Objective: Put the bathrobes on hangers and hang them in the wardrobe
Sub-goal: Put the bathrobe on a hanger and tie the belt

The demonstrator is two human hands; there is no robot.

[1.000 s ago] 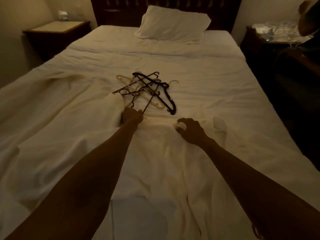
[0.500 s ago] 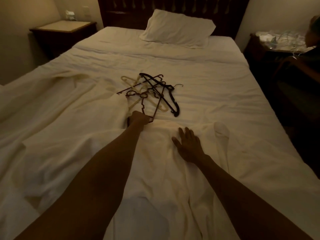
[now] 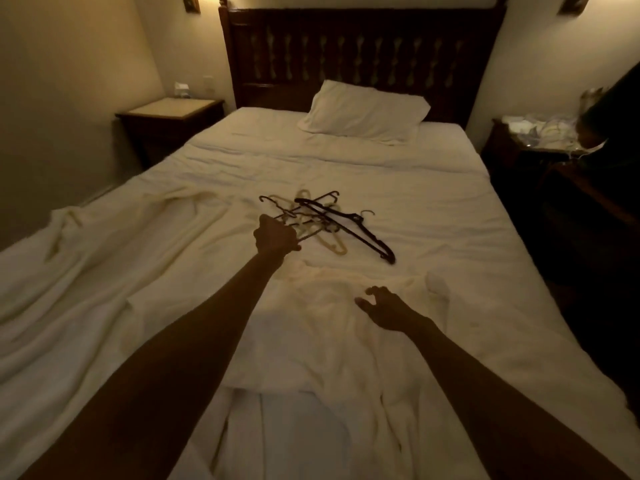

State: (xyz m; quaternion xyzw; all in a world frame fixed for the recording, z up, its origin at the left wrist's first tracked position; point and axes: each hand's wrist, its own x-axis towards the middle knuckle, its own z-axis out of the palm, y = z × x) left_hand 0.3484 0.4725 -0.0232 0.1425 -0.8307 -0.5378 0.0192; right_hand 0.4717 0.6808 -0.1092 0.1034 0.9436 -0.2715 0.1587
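The left hand [image 3: 275,237] has gone forward from the robe's edge to the hangers [image 3: 325,216], and the right hand [image 3: 388,310], which lay flat on the cloth, has lifted with its fingers now loosely bent. The bed [image 3: 450,209] fills the view, its white sheet smooth beyond the hangers and creased toward the viewer. One robe [image 3: 329,351] is spread on the bed just on the near side of the hangers, soft, thick and cream, its collar end toward them, probably laid flat so a hanger can be slid into the shoulders. A second robe [image 3: 114,271] lies rumpled to the left of the hangers, waiting its turn. A plump pillow [image 3: 363,112] sits well beyond them at the head of the bed. The hangers are a loose tangle of thin, stiff frames, some dark, some pale plastic, with hooks pointing several ways; a long black hanger [image 3: 349,225] lies across the right of the heap. The left grip is curled tight at the heap's near-left edge, seemingly round a thin dark hanger [image 3: 277,206], though the knuckles hide just where it bites. The right grip is apart and holds nothing, poised over the near robe's collar, likely to steady or open it. No robe is on a hanger yet, and no wardrobe is in view.
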